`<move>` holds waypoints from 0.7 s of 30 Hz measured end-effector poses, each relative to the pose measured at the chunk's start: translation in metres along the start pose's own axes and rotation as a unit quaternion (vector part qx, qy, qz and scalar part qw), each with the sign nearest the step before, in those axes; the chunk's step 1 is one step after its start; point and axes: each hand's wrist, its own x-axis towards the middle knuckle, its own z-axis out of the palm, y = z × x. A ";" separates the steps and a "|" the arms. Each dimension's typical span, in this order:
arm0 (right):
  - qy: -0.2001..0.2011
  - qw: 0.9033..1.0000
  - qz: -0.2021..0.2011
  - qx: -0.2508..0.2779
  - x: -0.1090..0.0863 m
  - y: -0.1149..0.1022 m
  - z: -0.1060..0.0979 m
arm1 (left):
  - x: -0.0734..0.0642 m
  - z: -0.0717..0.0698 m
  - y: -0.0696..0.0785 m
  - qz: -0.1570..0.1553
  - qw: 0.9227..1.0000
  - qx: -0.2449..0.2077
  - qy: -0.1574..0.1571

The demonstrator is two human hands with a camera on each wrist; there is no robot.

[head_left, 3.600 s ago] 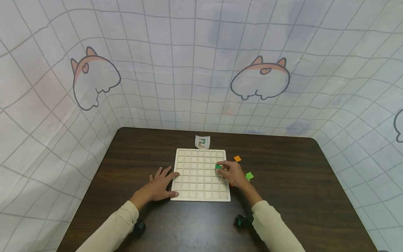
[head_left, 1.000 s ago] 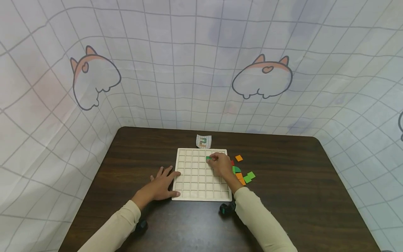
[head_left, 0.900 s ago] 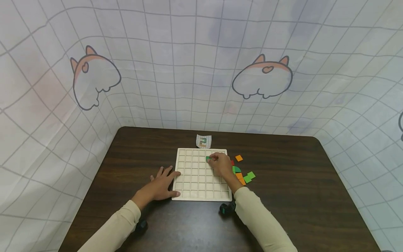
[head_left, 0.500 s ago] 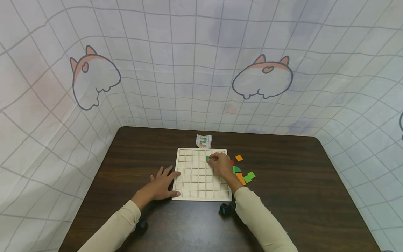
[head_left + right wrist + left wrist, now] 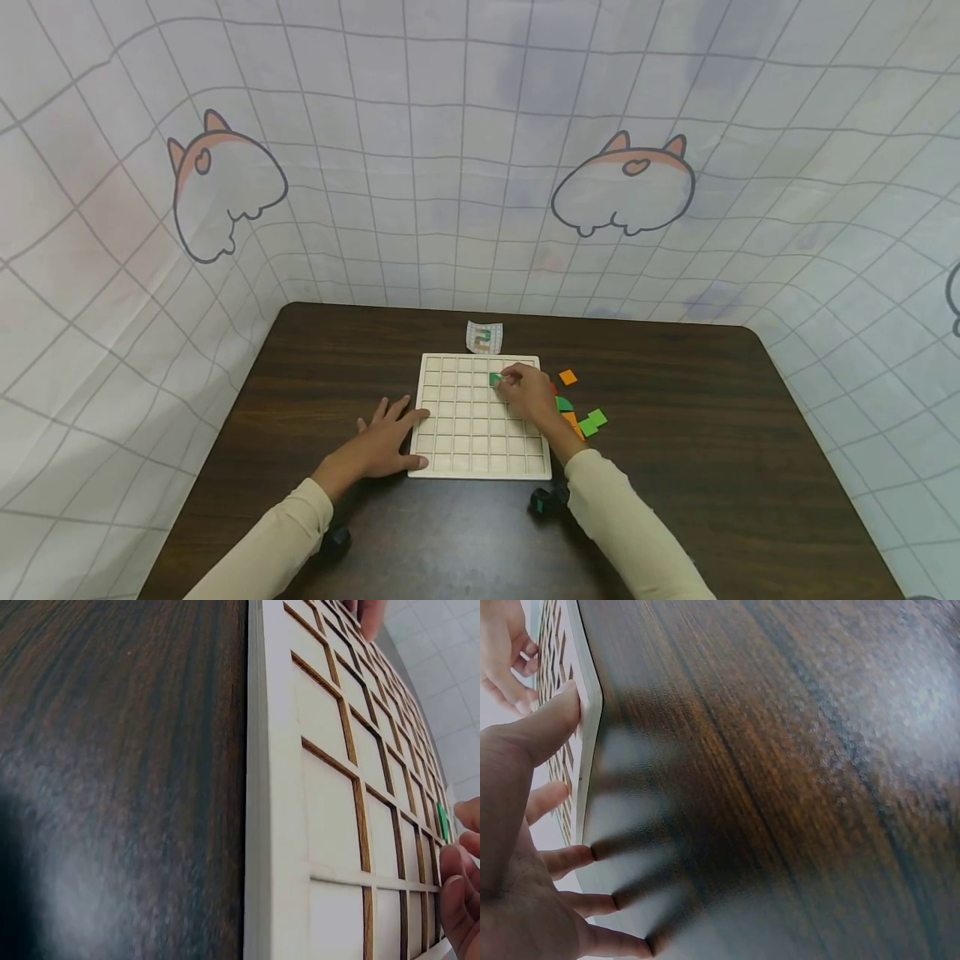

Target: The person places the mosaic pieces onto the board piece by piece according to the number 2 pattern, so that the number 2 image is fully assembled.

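Note:
A pale wooden board (image 5: 471, 428) with a grid of square cells lies on the dark table. My left hand (image 5: 377, 447) rests at its left edge, fingers spread. The thumb and one finger are on the board's rim, while the other fingertips touch the table in the left wrist view. Near the board's far side, my right hand (image 5: 529, 394) pinches a small green square tile (image 5: 494, 379) at one of the cells. That tile (image 5: 442, 821) shows beside the fingertips in the right wrist view; whether it sits fully down in the cell I cannot tell.
Loose tiles lie right of the board: an orange one (image 5: 567, 377), light green ones (image 5: 592, 422), a dark green rounded one (image 5: 564, 404) and more orange, partly behind the right forearm. A small printed grid card (image 5: 483, 337) lies beyond the board. A patterned curtain (image 5: 435, 167) surrounds the table.
Since the oldest frame, my right hand has carried the green tile left and farther away, to a cell near the far side. Over the last second both hands stay nearly still.

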 end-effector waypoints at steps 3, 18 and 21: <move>0.002 1.000 0.002 0.004 -0.002 0.000 -0.004 | 0.000 0.000 0.000 -0.002 1.000 0.001 -0.003; 0.003 0.999 0.008 0.032 -0.009 0.008 -0.033 | -0.001 0.000 0.001 -0.005 1.000 0.008 -0.011; 0.006 0.999 0.008 0.033 -0.011 0.011 -0.038 | -0.002 0.000 0.002 -0.006 1.000 0.008 -0.012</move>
